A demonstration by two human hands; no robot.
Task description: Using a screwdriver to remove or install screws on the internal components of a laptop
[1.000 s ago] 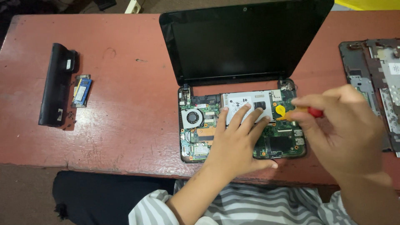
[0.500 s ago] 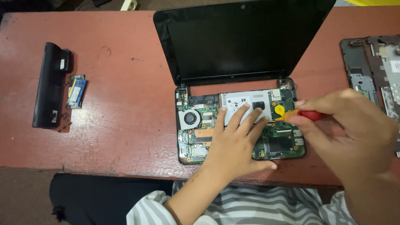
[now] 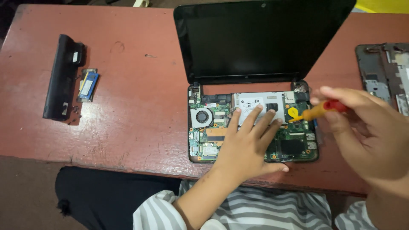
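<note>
A small black laptop (image 3: 264, 42) stands open on the red-brown table (image 3: 136, 106), its keyboard cover gone and the green circuit board (image 3: 294, 145) bare. My left hand (image 3: 247, 145) lies flat on the board, fingertips on the silver drive (image 3: 255, 102). A screwdriver (image 3: 317, 110) with an orange and red handle is in my right hand (image 3: 366, 136), its tip at the board next to a yellow round sticker (image 3: 292, 113). A round fan (image 3: 201, 116) sits at the board's left.
A long black battery pack (image 3: 59, 76) lies at the left, a small blue memory card (image 3: 88, 84) beside it with a few tiny screws. A removed laptop cover (image 3: 385, 72) rests at the right edge. My striped sleeves and dark trousers show below the table edge.
The view has shifted slightly. My right hand has drawn a little to the right, so more of the screwdriver shows; my left hand stays on the drive.
</note>
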